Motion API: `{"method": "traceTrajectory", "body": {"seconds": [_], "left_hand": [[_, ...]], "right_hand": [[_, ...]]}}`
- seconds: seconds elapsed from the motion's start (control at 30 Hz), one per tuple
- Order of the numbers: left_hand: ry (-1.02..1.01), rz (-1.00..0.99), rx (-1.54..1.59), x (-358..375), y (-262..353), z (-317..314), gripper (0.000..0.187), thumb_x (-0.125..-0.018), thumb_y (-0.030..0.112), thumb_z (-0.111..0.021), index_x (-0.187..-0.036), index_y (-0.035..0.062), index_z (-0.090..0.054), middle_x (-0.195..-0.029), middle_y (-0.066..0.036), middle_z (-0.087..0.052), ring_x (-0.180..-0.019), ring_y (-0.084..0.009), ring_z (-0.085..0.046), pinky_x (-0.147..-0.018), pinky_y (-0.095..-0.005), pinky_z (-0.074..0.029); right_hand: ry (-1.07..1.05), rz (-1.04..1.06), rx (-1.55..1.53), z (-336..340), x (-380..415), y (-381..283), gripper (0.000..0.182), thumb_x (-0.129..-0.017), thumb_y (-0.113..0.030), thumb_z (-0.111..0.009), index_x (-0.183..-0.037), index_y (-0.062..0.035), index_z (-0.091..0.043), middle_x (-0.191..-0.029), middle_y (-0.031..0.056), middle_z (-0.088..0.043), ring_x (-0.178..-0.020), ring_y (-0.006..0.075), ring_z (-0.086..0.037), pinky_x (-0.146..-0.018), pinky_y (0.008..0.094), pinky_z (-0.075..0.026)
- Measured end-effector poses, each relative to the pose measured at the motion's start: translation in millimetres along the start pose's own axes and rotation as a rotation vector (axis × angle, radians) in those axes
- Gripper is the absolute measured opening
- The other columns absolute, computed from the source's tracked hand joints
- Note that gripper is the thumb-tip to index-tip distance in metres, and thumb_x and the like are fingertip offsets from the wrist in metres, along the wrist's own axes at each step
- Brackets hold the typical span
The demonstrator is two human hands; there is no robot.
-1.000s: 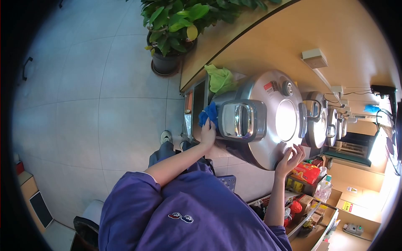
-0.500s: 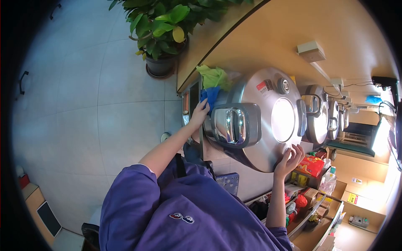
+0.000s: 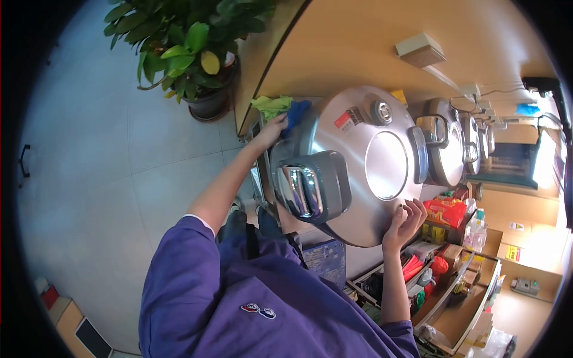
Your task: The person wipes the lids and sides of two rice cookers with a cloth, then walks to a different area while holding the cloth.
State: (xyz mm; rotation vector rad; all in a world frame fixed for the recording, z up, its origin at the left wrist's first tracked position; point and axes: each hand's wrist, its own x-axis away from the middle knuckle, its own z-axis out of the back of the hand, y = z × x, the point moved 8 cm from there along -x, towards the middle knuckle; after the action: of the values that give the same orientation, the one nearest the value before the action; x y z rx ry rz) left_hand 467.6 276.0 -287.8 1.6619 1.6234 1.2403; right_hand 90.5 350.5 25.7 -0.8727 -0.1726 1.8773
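My left hand (image 3: 276, 128) is closed on a blue cloth (image 3: 296, 115) at the far left side of a large silver lidded cooker (image 3: 334, 134). A light green cloth (image 3: 271, 106) lies right beside the blue one. The cooker's lid is down and carries a shiny handle latch (image 3: 310, 186) on the side toward me, a round knob (image 3: 381, 111) and a red label (image 3: 344, 121). My right hand (image 3: 404, 224) rests by the lid's right edge, its fingers loosely bent and apart, with nothing in them.
More silver cookers (image 3: 444, 146) stand in a row to the right along the tan wall. A potted plant (image 3: 209, 101) stands at the upper left. At the lower right are a red package (image 3: 444, 210) and a drawer (image 3: 477, 298) with bags and boxes.
My left hand has moved away from me along the cooker's side with the blue cloth. My view has shifted; my right hand stays at the lid's edge.
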Motion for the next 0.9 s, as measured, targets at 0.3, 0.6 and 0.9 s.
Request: {"method": "traceTrajectory", "body": {"seconds": [0.3,0.6,0.9], "left_hand": [[-0.212,0.043,-0.286,-102.5,18.3,-29.3,0.038,-0.105,0.021,-0.052,-0.136,0.002,-0.063,-0.117,-0.007,-0.071,-0.103,-0.0142,-0.064,-0.094,-0.0286,-0.048],[-0.431,0.028,-0.465,-115.0,90.2,-102.1,0.042,-0.101,0.025,-0.06,-0.138,0.0051,-0.064,-0.128,-0.011,-0.07,-0.111,-0.0159,-0.064,-0.097,-0.0315,-0.051],[-0.491,0.112,-0.411,-94.2,148.0,-118.3,0.043,-0.105,0.021,-0.055,-0.144,0.0067,-0.059,-0.136,-0.009,-0.066,-0.121,-0.0165,-0.062,-0.1,-0.0325,-0.051]], "right_hand": [[0.046,-0.027,0.009,1.8,-3.1,-1.9,0.024,-0.094,-0.013,-0.066,-0.113,0.0019,-0.061,-0.128,0.0205,-0.051,-0.114,0.0314,-0.055,-0.098,0.0413,-0.047],[0.041,-0.029,0.004,5.5,-7.7,-4.5,0.026,-0.091,-0.012,-0.068,-0.112,0.0026,-0.062,-0.126,0.0225,-0.051,-0.119,0.0355,-0.053,-0.101,0.0441,-0.047],[0.063,-0.014,-0.06,9.9,-6.9,-8.9,0.025,-0.091,-0.011,-0.068,-0.112,0.002,-0.063,-0.127,0.0222,-0.051,-0.118,0.0351,-0.054,-0.1,0.0445,-0.047]]}}
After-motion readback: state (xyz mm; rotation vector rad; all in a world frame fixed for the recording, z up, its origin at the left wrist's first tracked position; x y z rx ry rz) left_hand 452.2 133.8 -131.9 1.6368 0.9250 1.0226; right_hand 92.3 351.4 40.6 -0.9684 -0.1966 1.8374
